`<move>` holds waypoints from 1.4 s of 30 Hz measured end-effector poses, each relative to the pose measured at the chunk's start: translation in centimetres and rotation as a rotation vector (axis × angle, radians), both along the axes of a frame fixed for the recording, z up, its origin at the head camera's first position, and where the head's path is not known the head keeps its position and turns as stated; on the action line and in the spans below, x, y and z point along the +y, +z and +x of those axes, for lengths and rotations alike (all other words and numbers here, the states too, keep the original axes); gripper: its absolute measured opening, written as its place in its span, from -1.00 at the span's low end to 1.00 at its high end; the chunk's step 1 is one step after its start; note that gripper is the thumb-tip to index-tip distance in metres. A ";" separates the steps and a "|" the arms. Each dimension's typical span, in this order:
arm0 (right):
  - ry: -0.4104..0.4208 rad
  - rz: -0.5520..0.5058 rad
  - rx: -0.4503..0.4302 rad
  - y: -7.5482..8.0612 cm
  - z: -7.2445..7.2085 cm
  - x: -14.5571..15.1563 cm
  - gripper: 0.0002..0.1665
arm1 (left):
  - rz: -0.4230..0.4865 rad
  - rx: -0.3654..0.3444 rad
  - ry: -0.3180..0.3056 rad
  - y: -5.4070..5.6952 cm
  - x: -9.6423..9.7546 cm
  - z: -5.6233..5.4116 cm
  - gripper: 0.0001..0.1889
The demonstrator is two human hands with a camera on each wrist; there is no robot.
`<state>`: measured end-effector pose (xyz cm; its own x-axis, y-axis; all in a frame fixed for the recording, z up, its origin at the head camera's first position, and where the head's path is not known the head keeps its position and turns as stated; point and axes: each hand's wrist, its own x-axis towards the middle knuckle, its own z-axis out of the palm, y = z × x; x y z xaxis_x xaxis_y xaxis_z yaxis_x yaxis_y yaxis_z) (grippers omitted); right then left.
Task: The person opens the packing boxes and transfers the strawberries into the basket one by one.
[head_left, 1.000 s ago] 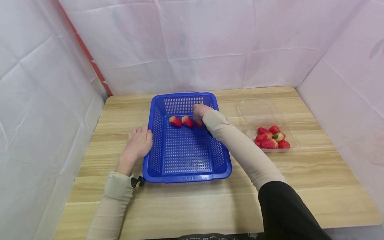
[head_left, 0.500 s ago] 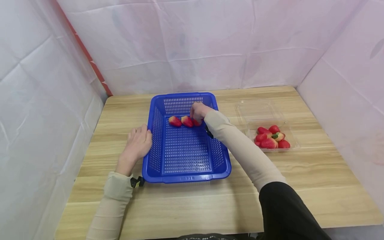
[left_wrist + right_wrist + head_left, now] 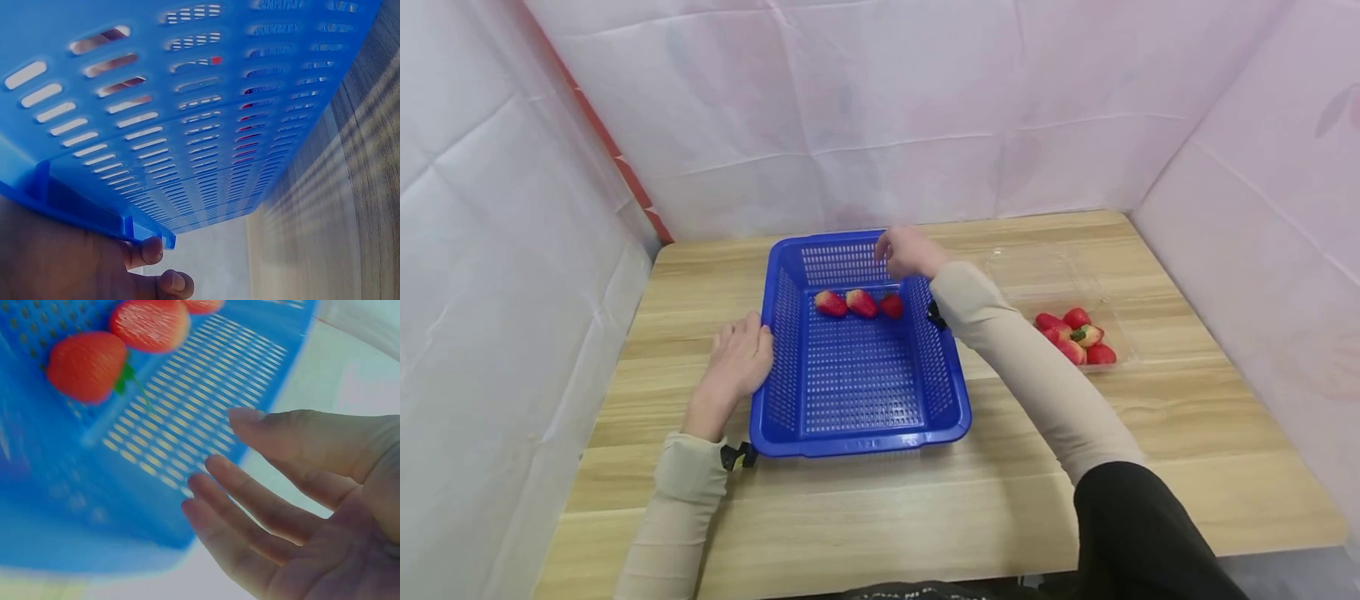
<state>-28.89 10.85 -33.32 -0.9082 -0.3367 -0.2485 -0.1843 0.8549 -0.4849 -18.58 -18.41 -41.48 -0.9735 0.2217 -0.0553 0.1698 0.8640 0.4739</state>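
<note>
Inside the blue perforated plastic basket (image 3: 861,440), a strawberry (image 3: 831,303), another strawberry (image 3: 861,303) and a third strawberry (image 3: 891,306) lie in a row toward the far end. The third one, with a green stem, also shows in the right wrist view. My left hand (image 3: 741,354) grips the basket's left rim; in the left wrist view two fingertips (image 3: 177,282) show under the edge. Over the far right corner of the basket is my right hand (image 3: 910,252), its thumb and fingers apart with nothing between them.
To the right stands a clear hinged plastic box (image 3: 1120,333) with several strawberries (image 3: 1101,354), partly hidden by the right sleeve (image 3: 1037,367). Its transparent lid (image 3: 1030,271) lies folded back. Pale sheets (image 3: 880,108) wall the wooden table (image 3: 1210,467) at the back and sides.
My right hand has let go of the third strawberry and lifted up and away, so the berry now shows fully. My left hand stays at the rim. The head view has shifted slightly.
</note>
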 end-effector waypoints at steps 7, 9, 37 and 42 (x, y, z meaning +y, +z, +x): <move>-0.028 -0.162 0.075 1.9 2.2 3.4 -0.57 | -0.001 -0.003 0.000 0.0 -0.1 0.0 -0.60; -0.049 -0.181 0.124 2.1 3.1 4.6 -0.65 | -0.001 -0.006 0.001 0.0 -0.1 0.1 -0.60; -0.275 0.042 0.218 -6.7 12.0 22.8 -0.71 | -0.032 0.004 0.004 0.0 -0.2 0.4 -0.57; -0.317 0.067 0.238 -8.5 12.0 23.1 -0.71 | -0.027 0.009 0.008 -0.1 -0.3 0.2 -0.57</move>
